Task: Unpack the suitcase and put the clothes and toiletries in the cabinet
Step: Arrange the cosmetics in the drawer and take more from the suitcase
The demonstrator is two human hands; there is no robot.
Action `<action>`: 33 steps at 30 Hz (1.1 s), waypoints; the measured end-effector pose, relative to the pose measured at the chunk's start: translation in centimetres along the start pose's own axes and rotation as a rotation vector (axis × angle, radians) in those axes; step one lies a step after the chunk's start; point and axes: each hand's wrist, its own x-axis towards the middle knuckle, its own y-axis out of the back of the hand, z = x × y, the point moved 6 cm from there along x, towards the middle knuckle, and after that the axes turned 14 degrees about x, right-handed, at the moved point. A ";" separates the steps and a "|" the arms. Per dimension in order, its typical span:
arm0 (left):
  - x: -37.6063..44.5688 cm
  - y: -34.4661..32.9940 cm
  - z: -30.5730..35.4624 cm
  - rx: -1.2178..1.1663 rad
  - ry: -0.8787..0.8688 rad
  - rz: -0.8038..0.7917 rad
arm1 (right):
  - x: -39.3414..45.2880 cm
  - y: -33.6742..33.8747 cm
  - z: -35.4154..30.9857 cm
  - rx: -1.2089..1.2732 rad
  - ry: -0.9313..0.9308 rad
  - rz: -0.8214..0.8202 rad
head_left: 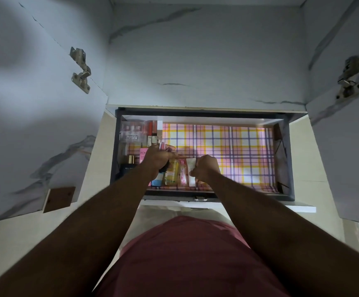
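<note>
White plastic, the slim tube [191, 171] pinched in your right hand [206, 169] stands near the front edge of the open grey drawer [285, 190], just beside the pink tube [182, 173] and yellow bottle [172, 173]. Your left hand [158, 157] grips a small pink-capped bottle [162, 146] above them. Either hand could topple that upright row if it nudges sideways on release.

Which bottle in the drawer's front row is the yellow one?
The yellow bottle lies between the blue-capped bottle and the slim pink tube, beside the left hand.
</note>
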 end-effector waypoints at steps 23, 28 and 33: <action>1.7 2.6 2.7 -0.520 -0.072 -0.041 | -1.9 1.1 -12.7 0.420 0.171 -0.304; 2.7 3.3 1.3 -0.400 -0.009 0.019 | 0.0 1.1 -12.0 0.470 0.113 -0.190; 2.9 4.5 0.3 -0.300 0.017 0.064 | 3.9 1.6 -10.6 0.151 0.016 0.156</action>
